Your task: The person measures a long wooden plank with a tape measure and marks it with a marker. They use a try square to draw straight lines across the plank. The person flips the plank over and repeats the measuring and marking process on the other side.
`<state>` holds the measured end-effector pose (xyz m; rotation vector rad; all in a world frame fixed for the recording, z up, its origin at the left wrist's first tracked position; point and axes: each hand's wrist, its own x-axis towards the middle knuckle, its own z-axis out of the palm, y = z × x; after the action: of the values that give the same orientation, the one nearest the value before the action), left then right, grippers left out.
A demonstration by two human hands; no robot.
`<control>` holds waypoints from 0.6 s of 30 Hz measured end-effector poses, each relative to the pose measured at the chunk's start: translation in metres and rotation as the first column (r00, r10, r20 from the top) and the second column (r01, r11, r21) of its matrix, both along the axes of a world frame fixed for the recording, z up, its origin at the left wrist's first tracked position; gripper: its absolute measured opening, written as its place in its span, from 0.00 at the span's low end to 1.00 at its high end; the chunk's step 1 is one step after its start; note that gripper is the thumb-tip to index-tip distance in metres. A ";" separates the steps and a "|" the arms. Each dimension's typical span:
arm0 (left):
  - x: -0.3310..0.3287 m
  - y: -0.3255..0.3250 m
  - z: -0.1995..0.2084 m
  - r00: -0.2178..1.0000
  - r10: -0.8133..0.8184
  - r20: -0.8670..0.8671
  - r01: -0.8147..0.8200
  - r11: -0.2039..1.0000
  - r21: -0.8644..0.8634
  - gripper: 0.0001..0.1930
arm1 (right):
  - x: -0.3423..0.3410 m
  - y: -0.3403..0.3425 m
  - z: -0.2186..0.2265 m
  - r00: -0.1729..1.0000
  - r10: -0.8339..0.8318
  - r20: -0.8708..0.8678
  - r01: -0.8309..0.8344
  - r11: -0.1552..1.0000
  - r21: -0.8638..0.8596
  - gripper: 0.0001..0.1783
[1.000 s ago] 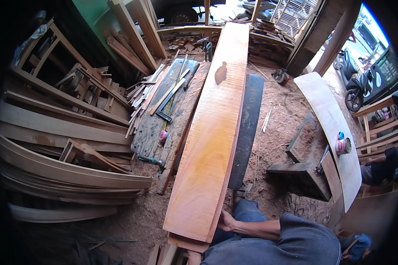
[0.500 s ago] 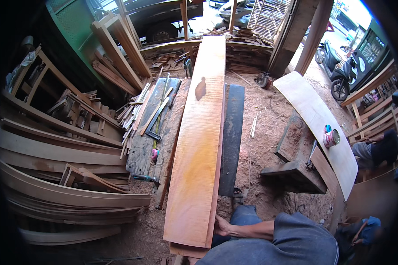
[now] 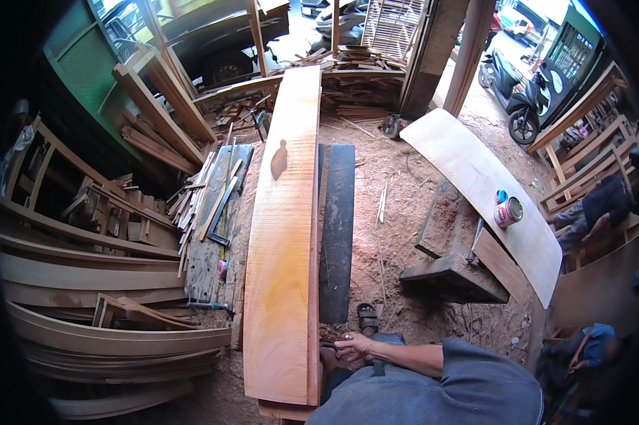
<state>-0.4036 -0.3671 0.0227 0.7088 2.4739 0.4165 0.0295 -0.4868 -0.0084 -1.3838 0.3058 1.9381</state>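
The right hand [image 3: 355, 346] rests loosely curled on the knee, gripping nothing, with the long orange plank [image 3: 284, 248] just to its left; work looks paused, so reaching for the plank seems next

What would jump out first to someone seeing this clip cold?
A long orange-brown plank runs up the middle of the sawdust floor, a dark knot near its far end. A hand rests beside its near end, next to a dark board. To the right, a small paint can stands on a pale curved panel.
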 end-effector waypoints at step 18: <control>0.271 0.139 0.080 0.749 -0.504 -0.430 0.560 0.828 0.006 0.45 | 0.149 -0.228 -0.088 0.577 0.443 0.686 -0.385 0.889 -0.249 0.43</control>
<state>-0.1330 -0.2283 0.1030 1.6614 2.4634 0.2238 0.1789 -0.7146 -0.0967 -2.3136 -0.3857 1.5176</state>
